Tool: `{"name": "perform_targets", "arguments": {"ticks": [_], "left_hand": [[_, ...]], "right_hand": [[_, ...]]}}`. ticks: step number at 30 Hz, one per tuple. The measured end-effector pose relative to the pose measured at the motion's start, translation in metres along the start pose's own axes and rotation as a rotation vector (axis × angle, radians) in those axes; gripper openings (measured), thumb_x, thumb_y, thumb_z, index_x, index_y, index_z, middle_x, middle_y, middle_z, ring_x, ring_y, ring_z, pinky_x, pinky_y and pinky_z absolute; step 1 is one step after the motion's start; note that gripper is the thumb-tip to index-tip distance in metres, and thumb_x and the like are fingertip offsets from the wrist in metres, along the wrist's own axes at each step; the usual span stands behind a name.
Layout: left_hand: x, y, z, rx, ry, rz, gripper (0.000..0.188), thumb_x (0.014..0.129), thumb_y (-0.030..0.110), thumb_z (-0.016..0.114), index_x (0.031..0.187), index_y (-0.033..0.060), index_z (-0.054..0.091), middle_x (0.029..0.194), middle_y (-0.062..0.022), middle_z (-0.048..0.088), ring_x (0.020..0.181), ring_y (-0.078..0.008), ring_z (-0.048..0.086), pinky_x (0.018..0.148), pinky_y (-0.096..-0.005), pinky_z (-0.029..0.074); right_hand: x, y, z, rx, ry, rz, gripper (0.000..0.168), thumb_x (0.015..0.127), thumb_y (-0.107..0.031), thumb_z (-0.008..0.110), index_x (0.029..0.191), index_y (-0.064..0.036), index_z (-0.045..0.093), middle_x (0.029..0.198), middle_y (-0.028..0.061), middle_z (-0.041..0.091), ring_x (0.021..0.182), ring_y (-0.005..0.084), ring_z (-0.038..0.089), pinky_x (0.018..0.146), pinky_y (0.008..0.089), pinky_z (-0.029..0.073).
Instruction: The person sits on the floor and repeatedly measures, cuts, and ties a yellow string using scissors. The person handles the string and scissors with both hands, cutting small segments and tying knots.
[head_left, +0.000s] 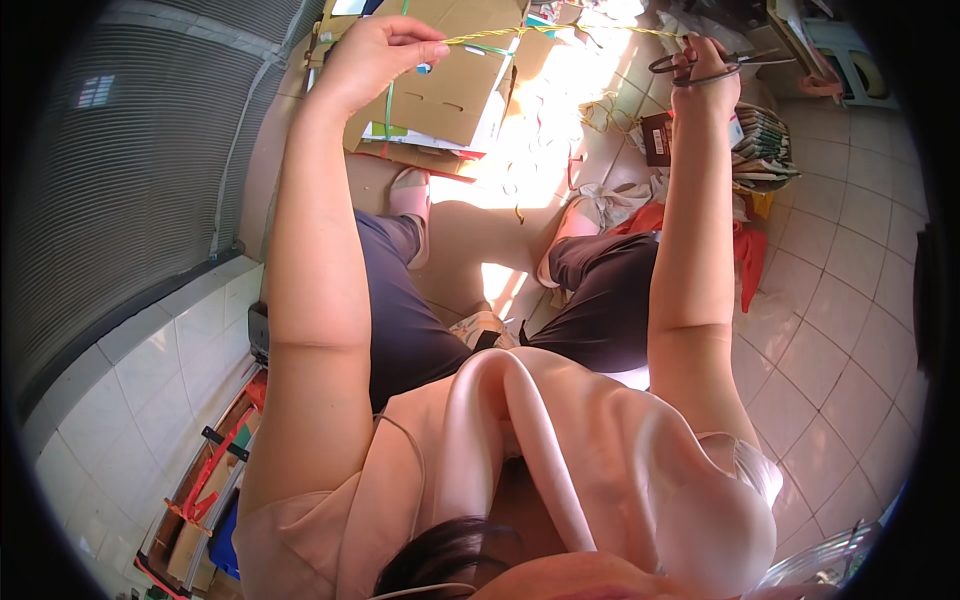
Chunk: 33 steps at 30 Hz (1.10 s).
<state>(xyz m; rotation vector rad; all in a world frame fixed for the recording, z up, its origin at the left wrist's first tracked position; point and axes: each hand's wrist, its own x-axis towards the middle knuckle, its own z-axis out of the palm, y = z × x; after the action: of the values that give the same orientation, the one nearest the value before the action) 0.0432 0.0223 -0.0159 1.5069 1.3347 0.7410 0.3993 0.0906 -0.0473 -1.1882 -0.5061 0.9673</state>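
Observation:
A twisted yellow cord (517, 31) stretches nearly level between my hands at the top of the view. My left hand (386, 52) pinches one end between thumb and fingertips, above a bundle of flattened cardboard (442, 90). At the other end, my right hand (705, 71) grips the cord and also has a pair of scissors (697, 73), their dark handle loops around the fingers and the blades pointing right. Green strapping (390, 97) runs across the cardboard.
Loose yellow cord (604, 112) and scraps lie on the sunlit tiled floor. Near my right foot are red plastic bags (637, 219) and a stack of folded paper (761, 146). A ribbed dark shutter (150, 150) stands at the left, and a narrow box (195, 487) sits lower left.

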Motion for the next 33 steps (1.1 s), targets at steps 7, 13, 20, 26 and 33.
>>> {"name": "perform_targets", "arguments": {"ticks": [7,13,20,26,33], "left_hand": [[0.004,0.002,0.001,-0.02,0.082,0.021,0.021,0.089,0.023,0.062,0.096,0.0039,0.067,0.074,0.0024,0.063,0.059,-0.0008,0.041,0.054,-0.0169,0.034],[0.007,-0.004,-0.006,-0.086,0.092,-0.06,0.025,0.09,0.026,0.061,0.1,0.0044,0.066,0.077,0.0028,0.064,0.063,-0.0017,0.045,0.058,-0.0171,0.037],[0.001,0.009,0.014,0.212,0.006,0.052,0.03,0.087,0.029,0.065,0.106,0.0069,0.067,0.081,0.0023,0.063,0.077,-0.0059,0.054,0.07,-0.0197,0.042],[0.003,0.012,0.011,-0.093,0.115,0.002,0.019,0.089,0.021,0.061,0.099,0.0036,0.062,0.081,-0.0001,0.06,0.076,-0.0089,0.053,0.069,-0.0227,0.042],[0.018,-0.007,0.007,-0.447,0.452,-0.044,0.01,0.094,0.019,0.052,0.094,0.0089,0.055,0.069,0.003,0.055,0.058,-0.0052,0.05,0.05,-0.0182,0.038]], "right_hand": [[0.016,0.009,-0.008,-0.002,0.021,0.041,0.012,0.075,0.002,0.065,0.082,0.0,0.056,0.074,0.0088,0.059,0.058,0.0146,0.05,0.049,0.0244,0.039],[0.003,0.003,0.0,-0.021,0.049,0.003,0.012,0.074,0.003,0.064,0.081,0.0,0.055,0.075,0.0099,0.059,0.059,0.0151,0.051,0.049,0.0246,0.039],[0.009,0.008,-0.005,0.002,0.016,0.049,0.014,0.073,0.004,0.065,0.081,0.0,0.054,0.076,0.0101,0.058,0.059,0.0147,0.05,0.049,0.0245,0.039],[0.01,0.005,-0.006,-0.012,0.063,0.043,0.013,0.073,0.004,0.064,0.082,0.001,0.055,0.076,0.0103,0.058,0.059,0.0154,0.049,0.05,0.0255,0.04],[0.002,0.0,-0.004,0.008,0.149,0.096,0.013,0.073,0.006,0.062,0.082,0.004,0.053,0.078,0.0125,0.056,0.062,0.0179,0.05,0.053,0.0284,0.041]]}}
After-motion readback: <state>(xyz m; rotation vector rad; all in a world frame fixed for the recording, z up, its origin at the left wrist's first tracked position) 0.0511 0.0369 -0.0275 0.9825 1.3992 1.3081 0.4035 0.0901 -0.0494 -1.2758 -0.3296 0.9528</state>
